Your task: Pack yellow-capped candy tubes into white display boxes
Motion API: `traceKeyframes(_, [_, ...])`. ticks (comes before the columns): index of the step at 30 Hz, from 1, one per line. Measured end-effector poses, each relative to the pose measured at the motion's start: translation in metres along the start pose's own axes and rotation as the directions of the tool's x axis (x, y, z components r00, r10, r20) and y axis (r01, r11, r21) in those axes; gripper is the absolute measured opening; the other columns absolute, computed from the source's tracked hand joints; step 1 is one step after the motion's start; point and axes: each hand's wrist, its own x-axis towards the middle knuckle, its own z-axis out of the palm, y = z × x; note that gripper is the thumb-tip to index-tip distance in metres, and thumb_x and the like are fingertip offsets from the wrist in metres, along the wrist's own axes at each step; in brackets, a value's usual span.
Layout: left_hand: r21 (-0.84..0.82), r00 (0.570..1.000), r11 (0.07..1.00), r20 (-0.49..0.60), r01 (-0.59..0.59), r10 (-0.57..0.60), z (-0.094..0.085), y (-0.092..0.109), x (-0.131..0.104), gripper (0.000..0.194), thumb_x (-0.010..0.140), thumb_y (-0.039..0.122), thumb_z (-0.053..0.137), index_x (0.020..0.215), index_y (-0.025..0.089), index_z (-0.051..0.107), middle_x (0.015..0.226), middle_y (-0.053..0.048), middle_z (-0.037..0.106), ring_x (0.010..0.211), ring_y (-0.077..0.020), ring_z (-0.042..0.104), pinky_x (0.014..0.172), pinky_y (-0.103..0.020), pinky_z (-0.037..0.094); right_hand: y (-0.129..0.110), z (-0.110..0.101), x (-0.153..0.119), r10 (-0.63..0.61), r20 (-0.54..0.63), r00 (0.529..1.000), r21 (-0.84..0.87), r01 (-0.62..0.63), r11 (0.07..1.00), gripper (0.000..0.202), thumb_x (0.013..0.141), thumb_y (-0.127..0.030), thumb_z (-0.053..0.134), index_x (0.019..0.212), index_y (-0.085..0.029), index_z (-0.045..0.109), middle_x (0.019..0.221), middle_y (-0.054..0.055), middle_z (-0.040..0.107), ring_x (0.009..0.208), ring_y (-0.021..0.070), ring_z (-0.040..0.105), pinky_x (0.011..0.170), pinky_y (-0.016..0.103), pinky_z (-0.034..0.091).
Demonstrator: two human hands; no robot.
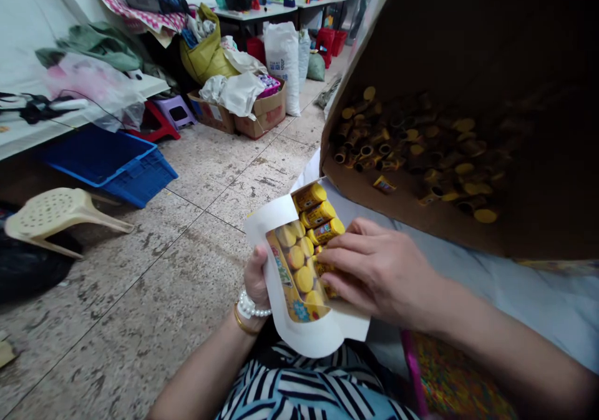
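Observation:
My left hand (257,278), with a pearl bracelet and a gold bangle at the wrist, grips the left side of a white cardboard box (304,340). Through the box's clear window show rows of small tubs with yellow lids (304,279). More of these yellow tubs (326,228) lie on their sides at the open right side. My right hand (374,267) reaches over that opening, its curled fingers closed on tubs there; the fingertips are partly hidden. Beside it, a big brown carton (355,192) lies open towards me, with many loose yellow tubs (412,136) inside.
Below my right forearm is a pink-edged container of small colourful pieces (458,376). On the floor to the left stand a cream stool (60,211) and a blue crate (135,170). Cartons (264,114) and white sacks (283,58) stand farther back by the tables (262,13).

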Motion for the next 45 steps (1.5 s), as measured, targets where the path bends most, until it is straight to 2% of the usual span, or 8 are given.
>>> traceKeyframes(6, [-0.085, 0.985, 0.994, 0.163, 0.066, -0.051, -0.005, 0.002, 0.004, 0.067, 0.09, 0.066, 0.051, 0.139, 0.021, 0.058, 0.144, -0.013, 0.062, 0.146, -0.0393, 0.041, 0.121, -0.061, 0.03, 0.028, -0.004, -0.012, 0.042, -0.133, 0.99, 0.161, -0.02, 0.987, 0.035, 0.098, -0.04, 0.061, 0.123, -0.018, 0.071, 0.115, 0.009, 0.075, 0.091, 0.021, 0.066, 0.079, 0.036, 0.054])
traceKeyframes(10, [-0.089, 0.969, 0.995, 0.246, 0.047, -0.024, 0.0, 0.008, 0.015, 0.056, 0.094, 0.061, 0.05, 0.135, 0.024, 0.062, 0.141, -0.011, 0.065, 0.146, -0.036, 0.044, 0.123, -0.059, 0.027, 0.1, -0.013, -0.018, 0.447, -0.298, 0.844, 0.012, -0.465, 0.885, 0.028, 0.1, -0.038, 0.056, 0.112, -0.023, 0.075, 0.11, 0.006, 0.078, 0.099, 0.0221, 0.071, 0.088, 0.035, 0.055])
traceKeyframes(16, [-0.071, 0.97, 0.997, 0.242, -0.023, 0.039, 0.012, 0.014, 0.029, 0.032, 0.092, 0.049, 0.063, 0.105, 0.023, 0.074, 0.103, -0.006, 0.079, 0.133, -0.033, 0.058, 0.122, -0.053, 0.034, 0.163, 0.012, -0.005, 0.704, 0.061, 0.707, -0.447, -0.612, 0.653, 0.031, 0.091, -0.028, 0.056, 0.116, -0.017, 0.071, 0.114, 0.018, 0.073, 0.105, 0.0351, 0.067, 0.079, 0.04, 0.051])
traceKeyframes(22, [-0.008, 0.99, 0.997, 0.121, -0.074, 0.074, 0.002, 0.019, 0.029, 0.044, 0.088, 0.056, 0.065, 0.118, 0.024, 0.069, 0.128, -0.01, 0.073, 0.14, -0.0369, 0.051, 0.12, -0.059, 0.033, 0.151, 0.013, 0.004, 0.723, 0.047, 0.689, -0.292, -0.683, 0.669, 0.033, 0.082, -0.026, 0.063, 0.113, -0.015, 0.064, 0.098, 0.014, 0.073, 0.084, 0.027, 0.07, 0.07, 0.035, 0.051])
traceKeyframes(27, [0.048, 0.999, 0.998, 0.041, -0.035, 0.033, -0.005, 0.011, 0.027, 0.061, 0.088, 0.057, 0.062, 0.137, 0.02, 0.058, 0.136, -0.013, 0.068, 0.143, -0.0393, 0.046, 0.119, -0.06, 0.035, 0.091, -0.004, 0.01, 0.552, -0.221, 0.804, 0.526, -0.379, 0.762, 0.029, 0.09, -0.035, 0.062, 0.116, -0.023, 0.061, 0.099, 0.005, 0.072, 0.079, 0.018, 0.069, 0.064, 0.029, 0.055])
traceKeyframes(35, [-0.013, 0.979, 0.999, 0.198, 0.044, -0.041, 0.006, 0.003, 0.027, 0.062, 0.091, 0.06, 0.053, 0.141, 0.023, 0.056, 0.137, -0.013, 0.067, 0.143, -0.0391, 0.046, 0.118, -0.061, 0.036, 0.045, -0.006, 0.004, 0.204, -0.29, 0.935, 0.259, -0.128, 0.957, 0.018, 0.091, -0.033, 0.068, 0.105, -0.02, 0.068, 0.099, 0.006, 0.074, 0.093, 0.0205, 0.067, 0.082, 0.034, 0.055])
traceKeyframes(41, [-0.031, 0.959, 0.998, 0.281, 0.045, -0.035, 0.01, 0.008, 0.03, 0.052, 0.093, 0.058, 0.053, 0.13, 0.022, 0.065, 0.132, -0.011, 0.071, 0.14, -0.0366, 0.051, 0.12, -0.06, 0.034, 0.14, -0.019, -0.058, 0.658, -0.387, 0.646, -0.321, -0.764, 0.56, 0.037, 0.094, -0.047, 0.058, 0.109, -0.015, 0.071, 0.105, 0.02, 0.07, 0.083, 0.033, 0.069, 0.064, 0.042, 0.051])
traceKeyframes(45, [0.013, 0.973, 1.0, 0.229, 0.021, -0.024, 0.008, 0.004, 0.033, 0.044, 0.092, 0.054, 0.058, 0.121, 0.023, 0.07, 0.13, -0.01, 0.072, 0.141, -0.0373, 0.05, 0.121, -0.059, 0.034, 0.175, -0.003, -0.083, 0.787, -0.148, 0.598, -0.404, -0.763, 0.504, 0.023, 0.09, -0.032, 0.06, 0.101, -0.015, 0.071, 0.098, 0.018, 0.07, 0.076, 0.0284, 0.068, 0.061, 0.037, 0.048])
